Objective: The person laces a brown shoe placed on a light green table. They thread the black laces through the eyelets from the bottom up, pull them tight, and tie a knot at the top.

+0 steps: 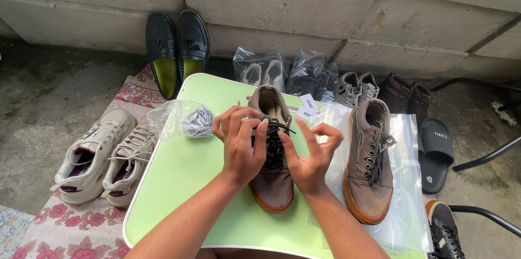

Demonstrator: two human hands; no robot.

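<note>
A: Mid-frame on the green worktop sits a brown shoe. Left hand has its grip pinched on the dark lace; right hand rests by the shoe's side, fingers spread, holding nothing.

B: Lace looks soft and floppy, so I'd grab it near the tip. Shoe seems light, with a stiff gum sole.

A: Its twin lies right of centre on a clear bag. White sneakers at left.
</note>
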